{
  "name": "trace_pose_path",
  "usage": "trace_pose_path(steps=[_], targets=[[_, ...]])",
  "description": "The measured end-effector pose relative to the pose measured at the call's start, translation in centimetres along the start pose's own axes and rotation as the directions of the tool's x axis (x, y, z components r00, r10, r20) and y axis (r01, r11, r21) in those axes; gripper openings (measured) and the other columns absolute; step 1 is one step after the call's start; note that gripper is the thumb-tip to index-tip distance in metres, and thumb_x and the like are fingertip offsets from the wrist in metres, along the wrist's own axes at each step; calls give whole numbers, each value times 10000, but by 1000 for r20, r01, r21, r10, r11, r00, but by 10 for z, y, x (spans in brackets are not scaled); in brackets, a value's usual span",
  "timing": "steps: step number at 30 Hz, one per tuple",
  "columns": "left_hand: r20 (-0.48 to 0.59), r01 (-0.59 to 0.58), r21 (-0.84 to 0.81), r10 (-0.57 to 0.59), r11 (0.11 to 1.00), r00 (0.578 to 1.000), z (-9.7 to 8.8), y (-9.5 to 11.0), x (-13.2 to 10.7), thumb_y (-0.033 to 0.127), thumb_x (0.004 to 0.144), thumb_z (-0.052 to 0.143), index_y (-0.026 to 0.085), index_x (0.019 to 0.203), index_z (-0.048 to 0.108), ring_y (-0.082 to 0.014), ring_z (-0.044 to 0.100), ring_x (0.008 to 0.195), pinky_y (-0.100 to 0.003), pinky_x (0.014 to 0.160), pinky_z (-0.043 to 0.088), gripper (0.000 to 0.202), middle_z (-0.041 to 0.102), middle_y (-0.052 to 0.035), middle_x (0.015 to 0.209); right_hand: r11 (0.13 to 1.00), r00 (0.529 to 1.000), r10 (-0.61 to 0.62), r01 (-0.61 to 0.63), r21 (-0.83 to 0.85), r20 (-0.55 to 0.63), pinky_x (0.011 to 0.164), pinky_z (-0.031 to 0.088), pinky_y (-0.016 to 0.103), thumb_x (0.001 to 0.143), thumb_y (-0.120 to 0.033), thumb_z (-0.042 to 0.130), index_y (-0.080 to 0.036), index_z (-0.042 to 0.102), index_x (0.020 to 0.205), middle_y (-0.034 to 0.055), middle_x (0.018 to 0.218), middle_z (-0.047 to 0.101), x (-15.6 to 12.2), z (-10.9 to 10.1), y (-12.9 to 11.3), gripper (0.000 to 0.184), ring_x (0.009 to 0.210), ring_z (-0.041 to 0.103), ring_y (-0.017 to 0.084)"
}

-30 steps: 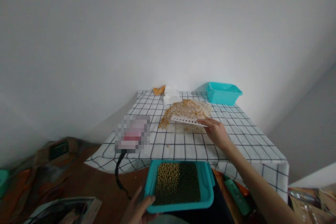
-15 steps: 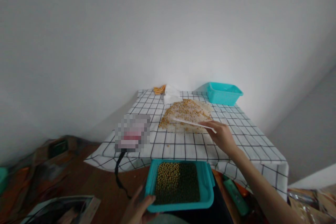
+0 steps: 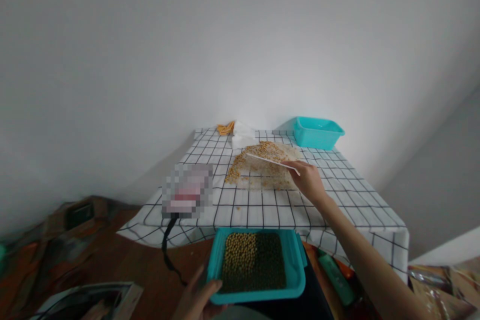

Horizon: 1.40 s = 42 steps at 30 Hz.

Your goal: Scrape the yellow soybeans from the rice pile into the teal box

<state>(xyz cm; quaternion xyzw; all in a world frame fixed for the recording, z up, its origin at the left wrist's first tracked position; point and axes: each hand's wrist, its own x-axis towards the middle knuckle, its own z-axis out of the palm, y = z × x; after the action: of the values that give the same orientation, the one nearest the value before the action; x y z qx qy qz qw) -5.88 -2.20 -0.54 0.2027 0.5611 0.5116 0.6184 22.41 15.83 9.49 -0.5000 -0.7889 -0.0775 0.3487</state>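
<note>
My right hand (image 3: 308,180) grips a thin white stick-like tool (image 3: 268,160) by its near end, reaching over the table. The tool lies above or against a spread of yellow beans (image 3: 234,172) mixed with pale grains (image 3: 258,180); contact cannot be made out. Low in front of me, my left hand (image 3: 200,296) holds the lower left corner of a turquoise tray (image 3: 296,285), thumb over the rim. Inside the tray, yellow beans (image 3: 238,250) fill the upper left, and small dark green beans (image 3: 272,260) cover the right and bottom.
A turquoise basin (image 3: 318,135) stands at the table's back right. White tissue (image 3: 243,135) and an orange cloth-like item (image 3: 225,128) lie at the back left. A blurred-out object (image 3: 189,191) with a black strap (image 3: 167,247) rests on the checked tablecloth (image 3: 258,215). A wall rises behind.
My right hand and the white tool have moved slightly away from me and left, over the spread beans. The tray and my left hand stay almost where they were.
</note>
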Motion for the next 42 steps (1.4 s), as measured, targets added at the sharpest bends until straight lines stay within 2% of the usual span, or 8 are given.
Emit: trace_pose_path(steps=[5, 12, 16, 19, 25, 29, 35, 42], targets=[[-3, -22, -21, 22, 1000, 1000, 0, -5, 3, 304, 610, 782, 142, 1224, 569, -206, 661, 645, -310, 569, 551, 670, 710, -46, 791, 1000, 1000, 23, -23, 4, 15, 702, 534, 289, 868, -143, 541, -242, 731, 1064, 61, 905, 767, -1, 2, 6, 291, 768, 721, 208], [-92, 38, -14, -40, 999, 995, 5, 0, 0, 213, 577, 799, 155, 1309, 489, -199, 667, 636, -312, 578, 570, 797, 728, -24, 781, 995, 995, 94, -92, 40, -33, 673, 532, 290, 904, -238, 521, -224, 736, 1046, 69, 926, 767, 1, -18, 7, 258, 761, 727, 220], [-29, 4, -12, -5, 1000, 1000, 1, -3, 2, 279, 612, 780, 149, 1217, 576, -207, 670, 661, -315, 594, 568, 652, 737, -46, 796, 995, 996, 80, -82, 59, 28, 630, 517, 274, 879, -207, 541, -228, 749, 1002, 61, 830, 770, 3, -18, 0, 243, 680, 718, 204], [-12, -6, -12, 6, 1000, 1000, -2, -7, 5, 295, 622, 769, 156, 1257, 581, -228, 687, 703, -326, 617, 562, 677, 736, -62, 824, 994, 995, 55, -63, 88, 85, 639, 512, 261, 864, -182, 555, -234, 752, 978, 50, 833, 770, 2, -16, -4, 233, 675, 711, 186], [-108, 14, 8, -13, 1000, 994, -1, -9, 8, 162, 680, 722, 134, 1374, 418, -199, 682, 602, -309, 548, 562, 759, 722, -48, 789, 992, 989, 46, -62, 112, 140, 577, 476, 235, 868, -202, 554, -208, 748, 957, 45, 741, 755, 3, -22, -5, 214, 604, 677, 165], [-63, -5, -11, 4, 1000, 998, 0, -5, 5, 195, 676, 739, 108, 1332, 467, -213, 688, 606, -337, 569, 578, 715, 728, -62, 803, 990, 982, 29, -54, 132, 187, 614, 492, 241, 858, -180, 569, -206, 746, 964, 48, 773, 759, 4, -24, -9, 208, 642, 686, 168], [-12, 22, -2, -22, 1000, 1000, 1, 5, -3, 244, 630, 794, 165, 1246, 604, -227, 702, 669, -331, 617, 568, 650, 728, -59, 788, 979, 976, 5, -50, 199, 220, 641, 523, 245, 864, -170, 558, -214, 752, 941, 40, 794, 761, 0, -26, -12, 213, 666, 695, 164], [-81, 23, 0, -23, 1000, 996, 1, 4, 0, 162, 656, 765, 168, 1283, 557, -209, 692, 616, -333, 590, 579, 661, 715, -42, 762, 970, 977, 0, -52, 239, 213, 627, 521, 243, 864, -189, 564, -212, 751, 950, 37, 787, 761, -6, -34, -17, 207, 656, 692, 166]])
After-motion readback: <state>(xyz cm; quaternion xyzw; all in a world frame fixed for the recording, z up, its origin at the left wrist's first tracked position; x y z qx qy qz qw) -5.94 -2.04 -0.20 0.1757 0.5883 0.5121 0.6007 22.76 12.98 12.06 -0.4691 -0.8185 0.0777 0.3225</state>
